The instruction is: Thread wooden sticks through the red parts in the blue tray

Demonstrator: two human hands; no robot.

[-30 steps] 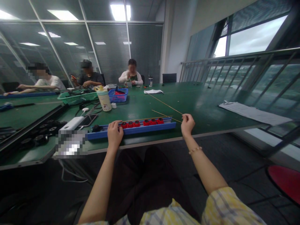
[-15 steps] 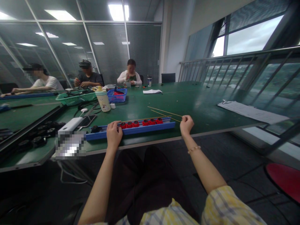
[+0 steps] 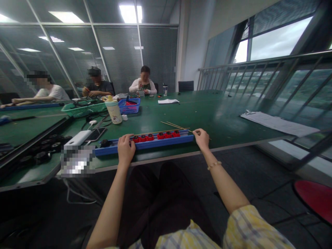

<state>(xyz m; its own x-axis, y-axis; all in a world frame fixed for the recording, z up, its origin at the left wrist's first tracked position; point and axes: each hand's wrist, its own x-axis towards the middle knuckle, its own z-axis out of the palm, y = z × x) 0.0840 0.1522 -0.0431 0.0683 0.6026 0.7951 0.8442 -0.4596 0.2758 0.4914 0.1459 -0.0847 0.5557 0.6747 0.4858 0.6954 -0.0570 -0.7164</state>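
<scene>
A long blue channel-shaped rail (image 3: 166,141) lies near the table's front edge. Inside it sit several red holders (image 3: 160,135) with black round parts, and a black part (image 3: 105,143) is at its left end. My left hand (image 3: 125,148) is closed over the rail left of the red holders. Just beyond the rail's right end, my right hand (image 3: 201,139) pinches two thin yellowish sticks (image 3: 178,126), which point left over the table and cross near the fingers. Another thin stick (image 3: 155,132) runs along the rail's back edge.
Left of the rail are a white power bank (image 3: 77,139), a phone (image 3: 97,134) and a cup (image 3: 114,112). Behind stand a green basket (image 3: 85,110) and a blue basket (image 3: 131,108). Papers (image 3: 278,123) lie at right. Three people sit across the table.
My right hand has moved left and slightly down toward the rail's end, and the sticks' far ends now lie closer together. My left hand and the rail have stayed put.
</scene>
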